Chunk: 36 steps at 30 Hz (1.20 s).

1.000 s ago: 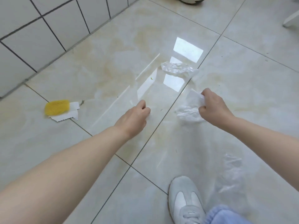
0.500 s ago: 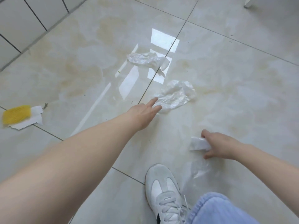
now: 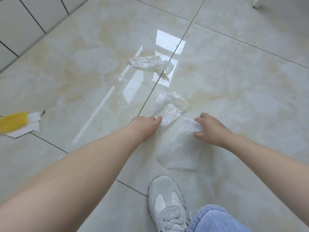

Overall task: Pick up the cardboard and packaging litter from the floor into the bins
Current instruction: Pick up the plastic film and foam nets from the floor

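Observation:
A crumpled clear plastic wrapper lies on the glossy floor tiles in the middle of the view. My left hand pinches its near left edge. My right hand is closed on the top of a thin clear plastic bag, which hangs and spreads over the floor below it. A second crumpled plastic wrapper rests farther off, on the bright window reflection. At the far left edge lies a yellow and white torn package.
A tiled wall runs along the upper left. A white furniture leg shows at the top right corner. My white sneaker and blue trouser leg stand at the bottom, just below the bag.
My left hand has closed onto the edge of the near wrapper. My right hand has moved up and closer to it with the clear bag.

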Each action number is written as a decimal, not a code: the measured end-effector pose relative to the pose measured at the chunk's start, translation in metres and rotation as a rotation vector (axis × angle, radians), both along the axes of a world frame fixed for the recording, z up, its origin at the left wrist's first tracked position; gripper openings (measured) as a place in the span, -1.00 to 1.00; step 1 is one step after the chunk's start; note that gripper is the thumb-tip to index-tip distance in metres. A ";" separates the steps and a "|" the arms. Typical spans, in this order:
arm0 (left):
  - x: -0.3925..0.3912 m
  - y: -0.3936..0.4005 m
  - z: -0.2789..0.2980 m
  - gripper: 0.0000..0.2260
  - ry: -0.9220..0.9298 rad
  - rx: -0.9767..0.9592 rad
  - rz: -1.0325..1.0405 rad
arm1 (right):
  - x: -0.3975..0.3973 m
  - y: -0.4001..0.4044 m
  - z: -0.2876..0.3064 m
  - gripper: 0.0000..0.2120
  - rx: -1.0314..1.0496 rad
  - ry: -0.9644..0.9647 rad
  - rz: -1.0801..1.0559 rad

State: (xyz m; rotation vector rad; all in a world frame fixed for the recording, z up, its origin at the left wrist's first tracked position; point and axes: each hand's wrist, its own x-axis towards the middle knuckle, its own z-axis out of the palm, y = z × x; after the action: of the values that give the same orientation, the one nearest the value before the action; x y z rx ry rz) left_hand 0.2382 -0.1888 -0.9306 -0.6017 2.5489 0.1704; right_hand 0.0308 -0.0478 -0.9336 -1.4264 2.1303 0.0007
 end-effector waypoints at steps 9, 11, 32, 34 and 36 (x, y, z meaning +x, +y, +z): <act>0.032 -0.016 -0.004 -0.78 0.166 -0.069 0.023 | 0.010 -0.060 0.013 -0.89 -0.165 0.008 -0.140; 0.043 -0.022 -0.009 -0.81 0.173 -0.058 0.051 | 0.014 -0.074 0.013 -0.86 -0.207 0.012 -0.147; 0.208 -0.107 -0.014 -0.75 0.509 -0.274 0.643 | 0.062 -0.262 -0.006 -0.23 -0.089 -0.020 -0.089; 0.222 -0.112 -0.014 -0.70 0.512 -0.298 0.697 | 0.063 -0.278 -0.011 -0.19 -0.029 0.022 -0.074; 0.236 -0.116 -0.013 -0.66 0.528 -0.346 0.721 | 0.064 -0.290 -0.015 -0.26 0.036 0.062 -0.085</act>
State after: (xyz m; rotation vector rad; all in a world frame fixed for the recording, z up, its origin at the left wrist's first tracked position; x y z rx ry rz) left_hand 0.4743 -0.3052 -0.9437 -1.8061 2.7365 0.1457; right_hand 0.0945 -0.3377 -0.9487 -1.3307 2.2281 0.0513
